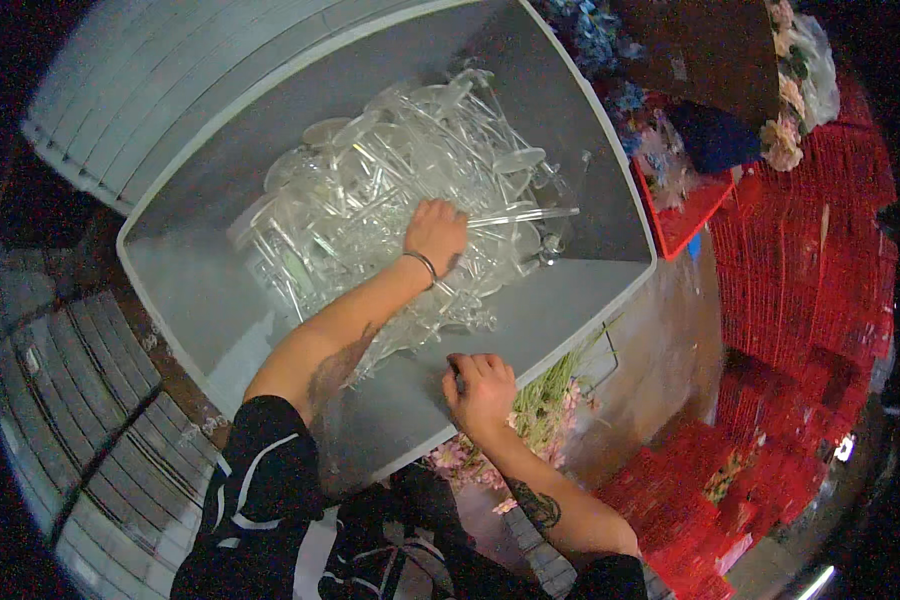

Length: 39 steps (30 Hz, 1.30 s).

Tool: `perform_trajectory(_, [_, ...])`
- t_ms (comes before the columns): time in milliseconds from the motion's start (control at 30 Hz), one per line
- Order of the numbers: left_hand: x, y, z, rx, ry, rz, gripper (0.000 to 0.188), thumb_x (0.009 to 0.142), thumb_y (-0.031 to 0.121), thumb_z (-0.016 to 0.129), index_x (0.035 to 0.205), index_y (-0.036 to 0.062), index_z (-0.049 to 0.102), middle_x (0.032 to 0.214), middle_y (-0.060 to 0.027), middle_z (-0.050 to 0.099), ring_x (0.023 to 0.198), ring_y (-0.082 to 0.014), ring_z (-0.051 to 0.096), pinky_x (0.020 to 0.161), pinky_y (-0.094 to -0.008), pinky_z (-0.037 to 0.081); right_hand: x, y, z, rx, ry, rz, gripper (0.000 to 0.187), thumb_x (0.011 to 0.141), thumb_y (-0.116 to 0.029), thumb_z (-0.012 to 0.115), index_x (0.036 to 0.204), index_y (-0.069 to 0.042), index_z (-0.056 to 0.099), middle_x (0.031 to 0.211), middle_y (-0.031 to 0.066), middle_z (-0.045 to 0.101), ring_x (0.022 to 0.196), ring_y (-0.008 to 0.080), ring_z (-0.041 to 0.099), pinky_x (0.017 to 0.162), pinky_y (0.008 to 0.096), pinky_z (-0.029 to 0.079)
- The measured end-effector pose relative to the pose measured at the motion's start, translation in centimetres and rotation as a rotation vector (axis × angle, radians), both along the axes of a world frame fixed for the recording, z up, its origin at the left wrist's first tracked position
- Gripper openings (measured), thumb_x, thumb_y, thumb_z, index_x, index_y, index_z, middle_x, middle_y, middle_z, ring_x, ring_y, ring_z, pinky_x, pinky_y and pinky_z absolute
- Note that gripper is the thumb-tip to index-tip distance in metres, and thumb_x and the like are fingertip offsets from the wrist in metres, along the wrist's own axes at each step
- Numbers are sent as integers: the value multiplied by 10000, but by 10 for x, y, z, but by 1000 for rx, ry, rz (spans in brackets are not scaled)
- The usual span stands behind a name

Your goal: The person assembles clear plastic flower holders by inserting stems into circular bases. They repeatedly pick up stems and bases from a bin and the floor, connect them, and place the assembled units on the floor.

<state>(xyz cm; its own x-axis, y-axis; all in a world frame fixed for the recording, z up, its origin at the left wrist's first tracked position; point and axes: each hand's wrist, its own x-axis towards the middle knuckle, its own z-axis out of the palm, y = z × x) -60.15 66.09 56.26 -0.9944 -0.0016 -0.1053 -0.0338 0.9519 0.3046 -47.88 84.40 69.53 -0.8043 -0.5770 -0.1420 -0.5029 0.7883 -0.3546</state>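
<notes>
A large grey bin (pixel 200 320) holds a heap of clear, glassy stemmed pieces (pixel 370 170), several with round, disc-like ends and thin rods. My left arm reaches into the bin, and a bracelet shows at its wrist. My left hand (pixel 437 238) is closed on the heap, with a clear rod (pixel 525 215) sticking out from it to the right. Where that rod starts is hidden by the fingers. My right hand (pixel 482 395) is at the bin's near rim, its fingers curled. Something dark shows by its thumb, but I cannot make it out.
Pink flowers with green stems (pixel 550 410) lie against the bin's near outer side. Stacked red crates (pixel 800 270) stand to the right. Blue flowers (pixel 590 35) and a red tray (pixel 695 215) are at the far right. Grey slatted panels (pixel 190 90) border the left.
</notes>
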Motion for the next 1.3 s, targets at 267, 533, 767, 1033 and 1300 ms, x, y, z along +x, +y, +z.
perform_trajectory(267, [-24,-19,-22,53,-4,-132,251,868,315,602,997,118,686,975,-96,661,1011,-254,609,932,-432,401,-6,0,-4,-12,35,-36,216,738,-241,722,911,-122,666,808,57,631,824,279,592,696,421,461])
perform_trajectory(533, [-21,-35,-12,35,-43,-260,466,875,530,582,1049,112,693,987,-137,660,1011,-300,610,851,-447,442,-7,-2,-5,-24,58,-59,161,715,-149,721,869,-119,686,795,27,646,802,243,602,657,384,432])
perform_trajectory(767, [-37,-55,51,103,-280,-227,951,775,857,417,1288,74,587,1229,-222,586,1194,-330,534,999,-443,390,-9,-6,0,-11,70,-53,125,731,-156,709,846,-120,678,793,46,644,802,260,600,673,390,439])
perform_trajectory(1033, [-38,-97,86,362,-640,-119,1152,769,881,395,1371,-101,405,1205,-310,600,1173,-410,585,999,-436,466,-5,-3,-4,7,59,-22,165,774,-236,685,893,-122,683,809,67,644,820,284,597,685,422,449])
perform_trajectory(1300, [-4,-161,31,433,-481,62,837,870,737,472,1122,-57,555,1043,-265,657,977,-375,653,846,-429,506,-7,-5,-2,-6,77,-17,153,767,-235,693,868,-121,688,798,66,647,802,278,598,668,412,447])
